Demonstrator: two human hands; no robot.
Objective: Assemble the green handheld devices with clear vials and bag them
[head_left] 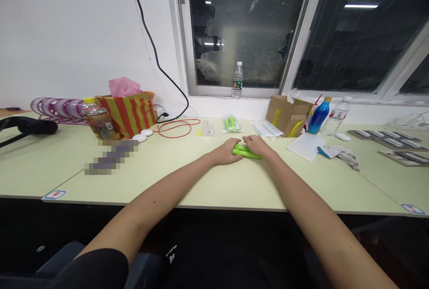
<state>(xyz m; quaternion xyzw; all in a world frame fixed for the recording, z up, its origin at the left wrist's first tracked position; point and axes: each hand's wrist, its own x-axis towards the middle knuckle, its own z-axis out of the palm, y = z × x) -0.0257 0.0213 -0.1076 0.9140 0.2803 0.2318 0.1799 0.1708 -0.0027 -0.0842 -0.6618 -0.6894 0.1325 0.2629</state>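
Observation:
A bright green object [247, 151] made of long parts side by side lies low over the pale table [214, 186]. My left hand [227, 151] is closed round its left end. From above, my right hand [257, 146] grips its upper right side, fingers bent over it. The fingertips of both hands are a short way apart. Behind the hands lies a clear packet [232, 124] with similar green pieces. Another clear packet [267, 128] with pale contents is to its right. Two small clear bottles [208, 129] stand left of the green packet.
A striped bag [130, 114], a brown drink bottle [102, 119] and red cable [174, 129] are at the left. Toward the right are a cardboard box [288, 116], blue bottle [319, 116], clear bottle [337, 116], white sheet [305, 146], glove [340, 155] and several grey pieces [392, 139].

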